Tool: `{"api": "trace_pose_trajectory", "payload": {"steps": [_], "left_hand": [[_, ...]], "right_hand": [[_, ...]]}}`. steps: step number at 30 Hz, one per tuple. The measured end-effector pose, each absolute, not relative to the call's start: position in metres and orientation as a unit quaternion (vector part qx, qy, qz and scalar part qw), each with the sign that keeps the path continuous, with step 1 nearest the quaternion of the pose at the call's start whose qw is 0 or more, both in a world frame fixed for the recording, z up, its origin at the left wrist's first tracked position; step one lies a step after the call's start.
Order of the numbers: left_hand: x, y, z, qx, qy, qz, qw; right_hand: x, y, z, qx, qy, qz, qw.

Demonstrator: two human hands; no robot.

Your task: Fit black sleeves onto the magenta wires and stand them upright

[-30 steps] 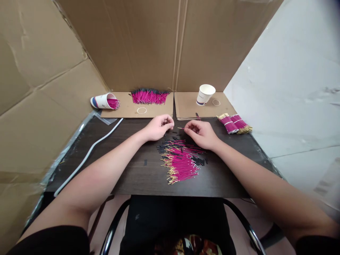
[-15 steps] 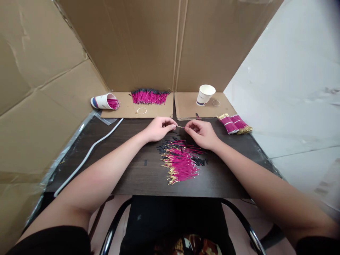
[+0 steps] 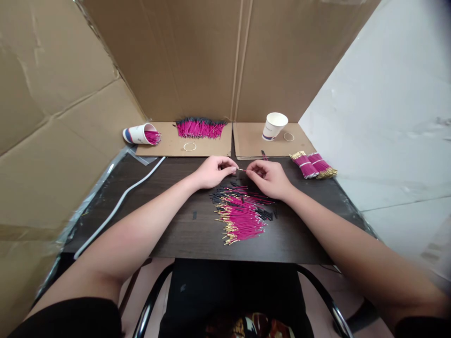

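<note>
Head view: a thin pin (image 3: 241,169) is pinched level between fingertips of left hand (image 3: 212,172) and right hand (image 3: 269,178), long axis left-right, above the loose pink pile (image 3: 241,217) on the dark table (image 3: 169,225).

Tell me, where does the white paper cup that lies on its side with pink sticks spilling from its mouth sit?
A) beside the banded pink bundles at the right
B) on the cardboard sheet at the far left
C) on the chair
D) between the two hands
B: the tipped white paper cup lies at the far left end of the brown cardboard sheet, away from both hands and the bundles.
</note>
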State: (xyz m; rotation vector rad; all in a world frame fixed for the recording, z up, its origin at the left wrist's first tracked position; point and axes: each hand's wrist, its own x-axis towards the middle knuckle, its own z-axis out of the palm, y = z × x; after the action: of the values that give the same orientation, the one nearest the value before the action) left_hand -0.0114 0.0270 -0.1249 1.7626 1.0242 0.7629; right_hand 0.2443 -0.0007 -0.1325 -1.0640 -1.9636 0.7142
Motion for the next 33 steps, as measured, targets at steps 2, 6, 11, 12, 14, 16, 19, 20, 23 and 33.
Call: {"api": "trace_pose_trajectory", "payload": {"steps": [2,6,11,12,14,16,19,20,23,33], "left_hand": [[-0.011,0.0262,-0.1239,0.717,0.419,0.31,0.463],[-0.0105,0.0254,-0.1227,0.721,0.423,0.309,0.454],[-0.0095,0.0246,-0.1232,0.72,0.427,0.314,0.447],[-0.0091,0.0242,-0.1232,0.719,0.428,0.316,0.447],[-0.008,0.0232,-0.1227,0.718,0.429,0.318,0.446],[-0.0069,0.022,-0.1215,0.717,0.432,0.32,0.443],[-0.0057,0.0204,-0.1196,0.714,0.437,0.321,0.442],[-0.0055,0.02,-0.1192,0.714,0.438,0.321,0.442],[-0.0049,0.0195,-0.12,0.719,0.436,0.322,0.435],[-0.0024,0.0195,-0.1277,0.723,0.422,0.336,0.432]], "right_hand": [[0.2445,-0.0009,-0.1318,-0.417,-0.771,0.281,0.39],[0.244,-0.0014,-0.1304,-0.419,-0.772,0.278,0.39],[0.243,-0.0023,-0.1301,-0.421,-0.766,0.286,0.393],[0.2429,-0.0027,-0.1301,-0.421,-0.766,0.285,0.394],[0.2428,-0.0034,-0.1301,-0.419,-0.769,0.279,0.394],[0.2425,-0.0041,-0.1301,-0.416,-0.772,0.277,0.393],[0.242,-0.0045,-0.1304,-0.411,-0.772,0.279,0.396],[0.2419,-0.0045,-0.1306,-0.41,-0.772,0.279,0.397],[0.2419,-0.0043,-0.1314,-0.408,-0.773,0.277,0.399],[0.2413,-0.0048,-0.1318,-0.41,-0.773,0.277,0.398]]}}
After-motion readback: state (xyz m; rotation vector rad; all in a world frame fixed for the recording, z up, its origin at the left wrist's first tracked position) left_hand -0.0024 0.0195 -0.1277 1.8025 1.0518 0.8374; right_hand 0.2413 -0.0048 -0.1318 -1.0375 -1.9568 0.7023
